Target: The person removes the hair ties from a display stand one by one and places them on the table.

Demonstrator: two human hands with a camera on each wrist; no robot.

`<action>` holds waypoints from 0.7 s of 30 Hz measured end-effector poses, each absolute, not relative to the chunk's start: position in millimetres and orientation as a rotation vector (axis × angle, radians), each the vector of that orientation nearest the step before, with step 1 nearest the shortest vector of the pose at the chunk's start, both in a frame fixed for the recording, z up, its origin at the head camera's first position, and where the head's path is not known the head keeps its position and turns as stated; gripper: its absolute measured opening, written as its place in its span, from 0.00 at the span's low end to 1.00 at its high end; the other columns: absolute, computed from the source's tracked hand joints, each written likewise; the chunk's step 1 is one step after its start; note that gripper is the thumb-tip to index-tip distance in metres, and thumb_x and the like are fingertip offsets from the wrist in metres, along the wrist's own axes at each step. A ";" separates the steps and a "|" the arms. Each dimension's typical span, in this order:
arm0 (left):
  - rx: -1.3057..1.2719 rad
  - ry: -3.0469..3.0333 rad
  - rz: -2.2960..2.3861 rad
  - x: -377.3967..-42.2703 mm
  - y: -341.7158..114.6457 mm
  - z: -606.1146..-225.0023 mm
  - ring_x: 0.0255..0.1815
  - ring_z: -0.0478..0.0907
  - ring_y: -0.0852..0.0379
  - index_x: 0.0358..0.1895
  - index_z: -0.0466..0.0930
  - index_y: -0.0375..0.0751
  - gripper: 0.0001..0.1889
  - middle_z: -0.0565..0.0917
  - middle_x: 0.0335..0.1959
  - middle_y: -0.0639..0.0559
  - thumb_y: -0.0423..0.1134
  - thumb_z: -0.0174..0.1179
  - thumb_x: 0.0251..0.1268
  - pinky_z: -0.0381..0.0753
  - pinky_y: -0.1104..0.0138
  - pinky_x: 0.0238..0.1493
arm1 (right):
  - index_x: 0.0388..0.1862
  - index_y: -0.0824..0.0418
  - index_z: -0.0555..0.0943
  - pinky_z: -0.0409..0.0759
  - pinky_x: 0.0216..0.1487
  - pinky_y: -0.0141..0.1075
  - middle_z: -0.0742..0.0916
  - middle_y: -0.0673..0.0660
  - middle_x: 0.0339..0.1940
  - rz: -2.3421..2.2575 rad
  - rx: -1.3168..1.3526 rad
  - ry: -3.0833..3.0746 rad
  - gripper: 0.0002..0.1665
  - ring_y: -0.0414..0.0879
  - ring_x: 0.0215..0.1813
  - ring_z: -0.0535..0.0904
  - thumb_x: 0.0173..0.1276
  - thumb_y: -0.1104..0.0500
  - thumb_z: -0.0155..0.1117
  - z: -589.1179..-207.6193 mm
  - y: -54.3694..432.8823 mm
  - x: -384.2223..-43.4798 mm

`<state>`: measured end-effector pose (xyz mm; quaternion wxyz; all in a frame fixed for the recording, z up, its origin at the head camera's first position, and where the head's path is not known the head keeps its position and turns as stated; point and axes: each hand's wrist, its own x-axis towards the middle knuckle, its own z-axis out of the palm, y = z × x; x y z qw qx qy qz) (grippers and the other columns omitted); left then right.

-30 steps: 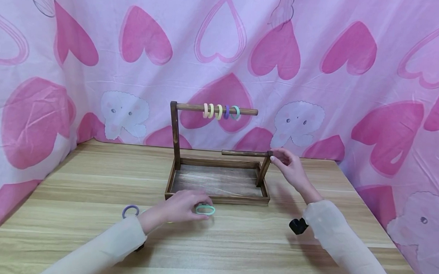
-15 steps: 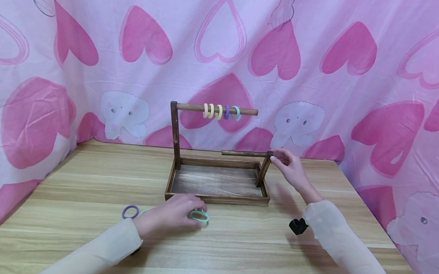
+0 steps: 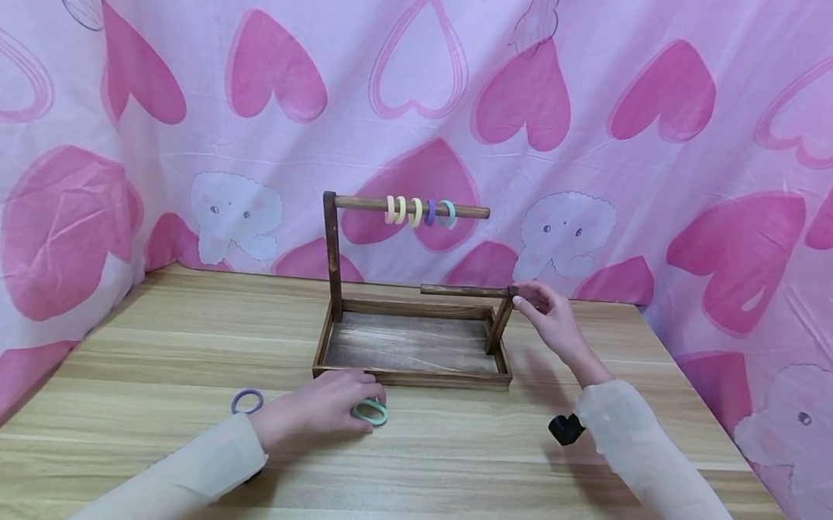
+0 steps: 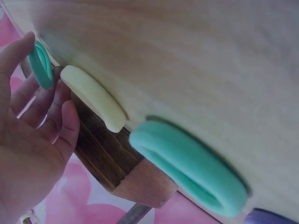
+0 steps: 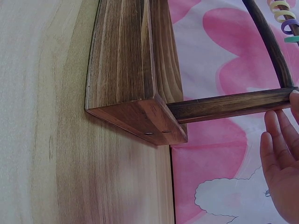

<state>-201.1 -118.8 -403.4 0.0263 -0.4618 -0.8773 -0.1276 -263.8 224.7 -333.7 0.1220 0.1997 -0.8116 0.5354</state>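
Observation:
In front of the wooden stand [image 3: 411, 378], my left hand [image 3: 315, 404] pinches a green hair tie [image 3: 370, 412] between thumb and fingers, low over the table. The left wrist view shows that hair tie [image 4: 41, 65] at the fingertips. Close by lie a pale yellow hair tie [image 4: 93, 98] and a second green hair tie [image 4: 187, 165], with a purple hair tie [image 3: 247, 401] further left. My right hand [image 3: 555, 322] grips the top of the stand's short right post [image 3: 500, 324], thumb on one side and fingers on the other [image 5: 275, 144].
Several pastel hair ties [image 3: 415, 213] hang on the stand's upper bar [image 3: 363, 203]. The lower bar [image 3: 457, 291] points left from the short post. A black object [image 3: 566, 429] sits by the right sleeve. A pink heart-patterned curtain [image 3: 424, 74] surrounds the wooden table [image 3: 449, 479].
My left hand has moved a little left and lower with the green hair tie, which now tilts differently. The right hand has stayed on the post.

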 end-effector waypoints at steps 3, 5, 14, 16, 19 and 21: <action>-1.435 -2.709 -0.360 -201.2 -119.0 -404.3 0.32 0.69 0.65 0.38 0.76 0.51 0.15 0.73 0.33 0.62 0.49 0.64 0.47 0.70 0.70 0.33 | 0.51 0.76 0.70 0.72 0.40 0.24 0.78 0.71 0.43 1.568 0.584 -2.364 0.17 0.43 0.40 0.75 0.63 0.68 0.53 -333.9 224.7 -264.0; -1.433 -2.708 -0.343 -201.3 -118.9 -404.8 0.32 0.69 0.65 0.38 0.76 0.51 0.15 0.73 0.33 0.62 0.49 0.64 0.46 0.70 0.70 0.33 | 0.50 0.76 0.70 0.72 0.40 0.24 0.78 0.71 0.43 1.570 0.585 -2.360 0.17 0.42 0.40 0.75 0.63 0.68 0.53 -333.9 224.6 -264.0; -1.435 -2.700 -0.360 -200.7 -119.7 -405.2 0.31 0.69 0.65 0.38 0.75 0.52 0.16 0.72 0.32 0.62 0.49 0.66 0.44 0.70 0.70 0.32 | 0.50 0.76 0.70 0.72 0.40 0.24 0.78 0.71 0.43 1.567 0.585 -2.359 0.17 0.41 0.40 0.75 0.63 0.68 0.53 -333.5 223.9 -263.9; -1.432 -2.694 -0.364 -200.9 -120.4 -405.3 0.32 0.69 0.65 0.38 0.75 0.52 0.16 0.72 0.32 0.62 0.49 0.66 0.43 0.70 0.70 0.31 | 0.50 0.76 0.70 0.72 0.40 0.24 0.78 0.71 0.43 1.565 0.583 -2.359 0.17 0.41 0.40 0.75 0.63 0.68 0.53 -333.5 223.8 -263.9; -1.429 -2.676 -0.375 -201.4 -121.1 -405.6 0.32 0.69 0.65 0.39 0.76 0.52 0.17 0.72 0.33 0.62 0.50 0.65 0.44 0.71 0.69 0.32 | 0.50 0.76 0.70 0.72 0.40 0.24 0.78 0.71 0.43 1.562 0.582 -2.359 0.17 0.40 0.40 0.75 0.63 0.68 0.53 -333.3 223.8 -263.6; -1.429 -2.661 -0.390 -201.2 -120.8 -404.7 0.32 0.70 0.66 0.40 0.76 0.52 0.16 0.73 0.34 0.62 0.51 0.64 0.46 0.71 0.69 0.33 | 0.50 0.76 0.70 0.72 0.40 0.24 0.78 0.71 0.42 1.563 0.581 -2.359 0.17 0.40 0.40 0.75 0.63 0.68 0.53 -333.2 223.9 -263.4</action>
